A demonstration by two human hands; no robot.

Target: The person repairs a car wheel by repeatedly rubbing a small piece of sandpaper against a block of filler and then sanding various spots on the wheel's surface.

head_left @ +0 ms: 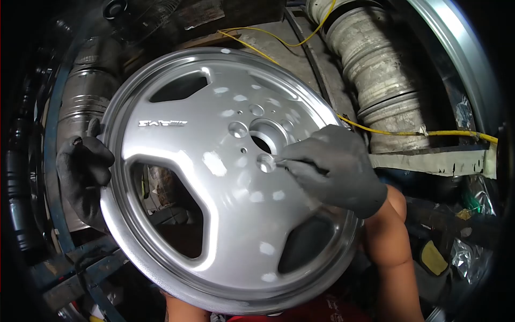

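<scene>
Though round — wheel [233,180] face toward camera

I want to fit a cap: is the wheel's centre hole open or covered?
Open: the centre hole of the wheel shows dark inside, with no cap over it.

One head camera, looking forward and down at close range.
The head view faced the wheel [233,182] from above, at a slight slant, near enough for it to take up most of the middle. The wearer's shirt [322,311] showed at the bottom edge, so the lens sat over the body and pointed out past it. The left hand [83,172] came in at the left and the right hand [338,169] right of centre, both near; the floor [281,40] and the stacked rims [375,70] lay farther off, toward the top. The wide lens bowed the edges and darkened the corners.
</scene>
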